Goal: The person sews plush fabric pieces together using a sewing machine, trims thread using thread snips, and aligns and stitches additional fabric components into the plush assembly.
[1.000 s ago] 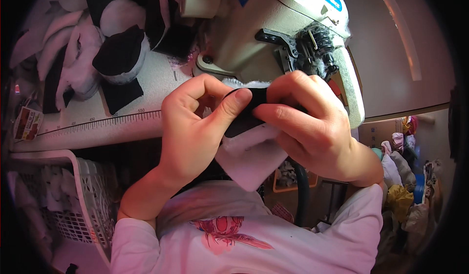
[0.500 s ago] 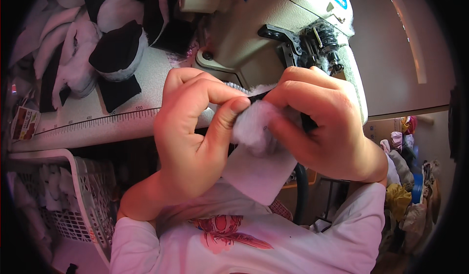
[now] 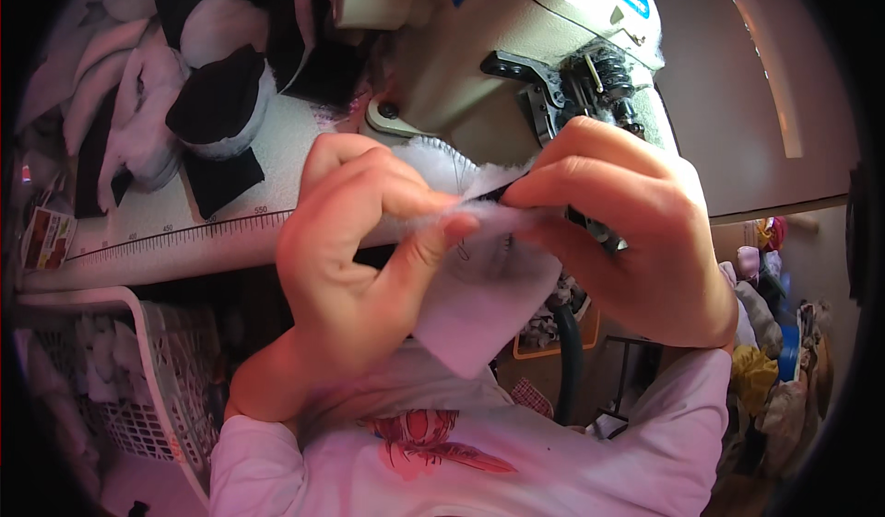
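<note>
A white fleecy fabric piece [image 3: 470, 319] with a strip of black fabric [image 3: 498, 191] at its upper edge hangs between my hands, in front of the sewing machine [image 3: 452, 65]. My left hand [image 3: 355, 240] pinches the fleecy edge between thumb and forefinger. Close beside it, my right hand [image 3: 636, 231] is closed on the same edge, where the black fabric shows. Behind my fingers, a row of dark stitches runs along a curved white part [image 3: 438, 158]. Just past my right fingers is the machine's black metal mechanism [image 3: 599, 84]. Some right fingertips are hidden in the fabric.
Several black and white fleecy pieces [image 3: 221, 102] lie piled on the machine table at the left. A ruler scale [image 3: 184, 233] runs along its front edge. A white plastic basket [image 3: 143, 333] with white pieces stands lower left. Bundled cloths [image 3: 761, 370] are at the right.
The fabric piece has turned and flattened between my fingers, showing the stitched curve behind. My left hand has shifted slightly left; my right hand still grips the edge.
</note>
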A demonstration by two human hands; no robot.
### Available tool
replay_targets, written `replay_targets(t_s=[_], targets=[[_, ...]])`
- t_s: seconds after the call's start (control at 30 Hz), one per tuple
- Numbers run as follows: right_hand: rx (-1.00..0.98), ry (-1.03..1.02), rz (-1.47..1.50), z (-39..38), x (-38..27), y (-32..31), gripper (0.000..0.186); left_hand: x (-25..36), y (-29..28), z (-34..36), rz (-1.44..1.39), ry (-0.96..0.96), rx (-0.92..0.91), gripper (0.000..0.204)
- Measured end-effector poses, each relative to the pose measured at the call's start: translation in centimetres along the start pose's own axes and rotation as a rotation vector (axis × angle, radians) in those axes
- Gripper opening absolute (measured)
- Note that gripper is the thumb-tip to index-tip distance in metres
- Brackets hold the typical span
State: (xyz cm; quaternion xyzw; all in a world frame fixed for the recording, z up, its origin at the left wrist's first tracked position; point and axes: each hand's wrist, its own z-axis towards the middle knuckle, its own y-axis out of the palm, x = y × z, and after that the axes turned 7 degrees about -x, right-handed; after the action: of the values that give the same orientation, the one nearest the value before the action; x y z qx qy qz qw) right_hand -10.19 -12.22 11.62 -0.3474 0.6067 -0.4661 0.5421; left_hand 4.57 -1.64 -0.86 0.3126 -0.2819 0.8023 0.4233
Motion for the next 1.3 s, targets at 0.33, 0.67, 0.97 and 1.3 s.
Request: replay_targets(t_s=[0.33, 0.67, 0.97, 1.3], targets=[[0.185, -0.094, -0.258, 0.2, 0.4, 0.7, 0.021, 2.3, -0.7, 0.9, 0.386, 0.101, 0.007, 0.013], [0.225, -0.147, -0.219, 0.0, 1.0, -0.2, 0.017, 4.3, 1.6, 2.9, 0.205, -0.046, -0.197, 0.048], [0.009, -0.071, -0.324, -1.2, 1.1, -2.3, 0.017, 2.9, 1.5, 2.9, 0.204, 0.107, -0.211, 0.03], [0.008, -0.095, -0.381, -0.5, 1.4, -1.7, 0.015, 3.3, 1.8, 3.3, 0.287, 0.035, -0.23, 0.018]])
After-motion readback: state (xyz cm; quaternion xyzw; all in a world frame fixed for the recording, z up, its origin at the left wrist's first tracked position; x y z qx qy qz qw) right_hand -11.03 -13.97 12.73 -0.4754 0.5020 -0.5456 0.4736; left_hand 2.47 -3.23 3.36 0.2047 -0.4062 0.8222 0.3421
